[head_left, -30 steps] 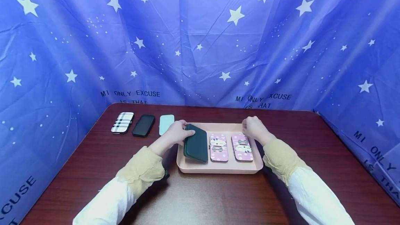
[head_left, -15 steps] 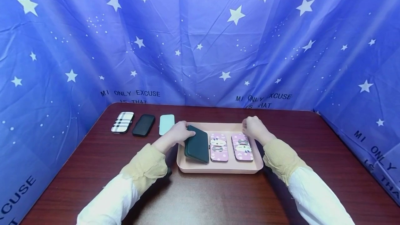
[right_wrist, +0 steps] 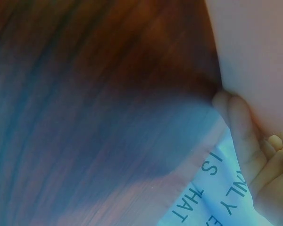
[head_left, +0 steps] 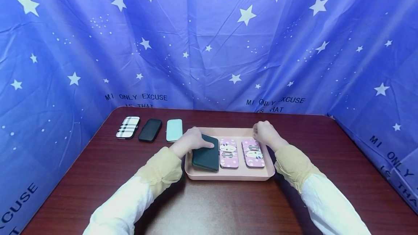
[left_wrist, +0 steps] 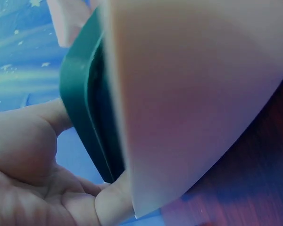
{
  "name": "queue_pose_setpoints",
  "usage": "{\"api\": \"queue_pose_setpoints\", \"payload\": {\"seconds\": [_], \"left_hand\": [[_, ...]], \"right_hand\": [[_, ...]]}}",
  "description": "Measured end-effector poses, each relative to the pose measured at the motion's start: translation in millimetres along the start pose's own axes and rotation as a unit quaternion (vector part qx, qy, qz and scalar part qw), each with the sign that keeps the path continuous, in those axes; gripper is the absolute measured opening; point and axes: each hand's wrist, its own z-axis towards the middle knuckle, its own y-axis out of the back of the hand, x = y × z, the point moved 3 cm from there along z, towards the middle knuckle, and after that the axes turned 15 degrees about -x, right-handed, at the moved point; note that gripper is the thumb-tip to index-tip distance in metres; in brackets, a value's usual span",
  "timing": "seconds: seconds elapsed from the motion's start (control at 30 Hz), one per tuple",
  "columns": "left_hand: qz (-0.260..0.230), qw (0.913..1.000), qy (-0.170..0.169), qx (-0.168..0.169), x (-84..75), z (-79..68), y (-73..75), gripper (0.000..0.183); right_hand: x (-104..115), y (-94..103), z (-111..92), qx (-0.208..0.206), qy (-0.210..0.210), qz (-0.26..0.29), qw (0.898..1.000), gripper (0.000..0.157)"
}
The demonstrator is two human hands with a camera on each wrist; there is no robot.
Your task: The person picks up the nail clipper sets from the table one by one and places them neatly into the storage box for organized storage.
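Note:
My left hand (head_left: 192, 141) holds a dark green flat case (head_left: 206, 157) over the left part of a pale pink tray (head_left: 228, 177), thumb across its top face. In the left wrist view the green case (left_wrist: 78, 89) shows between thumb and fingers, just inside the tray wall (left_wrist: 188, 94) that hides part of it. Two pink patterned cases (head_left: 229, 159) (head_left: 253, 154) lie side by side in the tray, right of the green one. At the tray's back right corner my right hand (head_left: 266, 133) grips the rim; its fingers (right_wrist: 243, 120) press along the outer wall in the right wrist view.
Left of the tray, a plaid case (head_left: 128, 127), a black case (head_left: 150, 130) and a mint green case (head_left: 174, 130) lie in a row on the dark wooden table (head_left: 98, 177). A blue starry curtain (head_left: 209, 39) hangs behind and at both sides.
My left hand has shifted right and its thumb has slid further over the green case, which now lies flatter in the tray. The right hand has stayed at the rim.

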Motion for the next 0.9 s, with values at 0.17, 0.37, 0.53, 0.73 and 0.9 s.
{"api": "queue_pose_setpoints", "payload": {"seconds": [0.17, 0.37, 0.53, 0.73, 0.9], "left_hand": [[0.059, 0.9978, -0.031, -0.007, -5.0, -2.4, -5.3, 0.097], [0.107, 0.9923, -0.062, -0.009, -9.2, -0.4, -8.7, 0.094], [0.172, 0.9814, -0.084, 0.010, -13.3, 2.8, -8.0, 0.088], [0.240, 0.9658, -0.087, 0.047, -19.4, 7.3, -7.0, 0.079], [0.248, 0.9641, -0.071, 0.061, -21.2, 9.6, -7.0, 0.079]], "right_hand": [[-1, -1.4, 0, -0.003, -0.005, -0.001, 1.000, 0.017], [-1, -0.8, -1, -0.004, -0.005, -0.001, 1.000, 0.016], [0, -0.7, 0, -0.006, -0.005, 0.001, 1.000, 0.017], [1, -0.5, 0, 0.000, -0.009, 0.002, 1.000, 0.016], [1, -0.6, 0, 0.005, -0.013, 0.000, 1.000, 0.010]]}}
